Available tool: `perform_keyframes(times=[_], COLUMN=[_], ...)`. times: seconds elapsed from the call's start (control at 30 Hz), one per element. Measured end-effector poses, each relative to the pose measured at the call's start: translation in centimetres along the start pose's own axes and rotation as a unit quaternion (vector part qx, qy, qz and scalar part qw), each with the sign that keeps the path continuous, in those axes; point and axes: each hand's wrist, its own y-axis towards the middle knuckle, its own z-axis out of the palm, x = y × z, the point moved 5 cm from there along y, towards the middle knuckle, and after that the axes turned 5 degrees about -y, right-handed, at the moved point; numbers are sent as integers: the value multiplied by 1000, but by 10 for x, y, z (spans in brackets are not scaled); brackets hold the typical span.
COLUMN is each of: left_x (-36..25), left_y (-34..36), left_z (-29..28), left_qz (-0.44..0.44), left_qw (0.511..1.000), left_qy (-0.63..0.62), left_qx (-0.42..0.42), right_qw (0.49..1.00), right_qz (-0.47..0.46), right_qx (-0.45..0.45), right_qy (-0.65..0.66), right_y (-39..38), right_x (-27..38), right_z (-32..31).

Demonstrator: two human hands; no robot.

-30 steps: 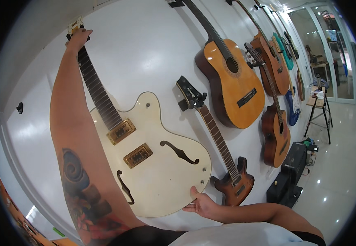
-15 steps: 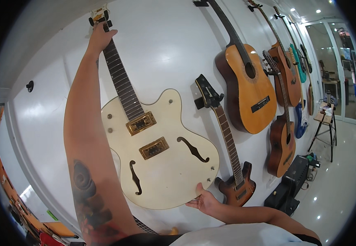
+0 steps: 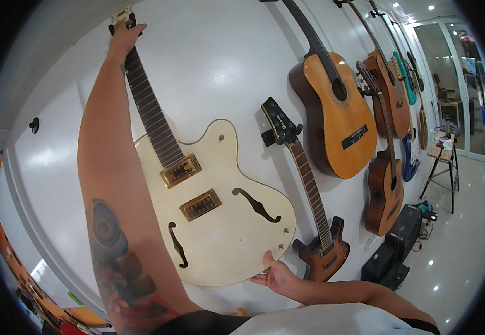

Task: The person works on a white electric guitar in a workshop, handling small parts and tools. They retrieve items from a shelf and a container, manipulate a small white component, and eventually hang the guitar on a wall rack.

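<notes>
A cream semi-hollow electric guitar (image 3: 220, 245) hangs tilted along the white wall, its headstock (image 3: 122, 14) up at the far left. It has two gold-framed pickups, dark f-holes and no visible strings. My left hand (image 3: 124, 40) is closed round the top of its neck, thumb out to the right, beside the black prongs of a wall hanger (image 3: 133, 22). Under the lower edge of the body, my right hand (image 3: 277, 276) grips the rim, thumb on the front and fingers beneath. My left forearm covers part of the body's left side.
Close on the right hang a sunburst electric guitar (image 3: 325, 257) and a classical guitar (image 3: 346, 120). Further along are another acoustic guitar (image 3: 385, 195), a black amplifier (image 3: 393, 240) on the floor and a stool (image 3: 443, 153). An unused wall hook (image 3: 34, 125) is at left.
My left hand has slid up the neck and now covers the space between the hanger prongs. The guitar has shifted slightly left in view. My right hand keeps its grip below.
</notes>
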Motion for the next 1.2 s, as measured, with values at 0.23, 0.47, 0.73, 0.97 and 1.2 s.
perform_keyframes(times=[0.23,0.47,0.73,0.97,1.2], left_x=[-2,12,-7,7,13], left_y=[9,24,8,25,19], left_z=[0,-7,-9,-7,-4], left_qz=[-5,53,-33,22,84], left_qw=[997,994,998,996,980], left_qy=[-4,96,-5,65,161], left_qx=[83,-23,60,57,-77], right_qw=[1000,1000,1000,999,999], right_qz=[15,19,17,36,35], right_qx=[-11,9,-6,-12,19], right_qy=[-7,-16,-23,-28,-1], right_y=[-5,1,0,4,15], right_x=[3,-1,5,-2,-10], right_z=[-1,-4,-7,-3,-2])
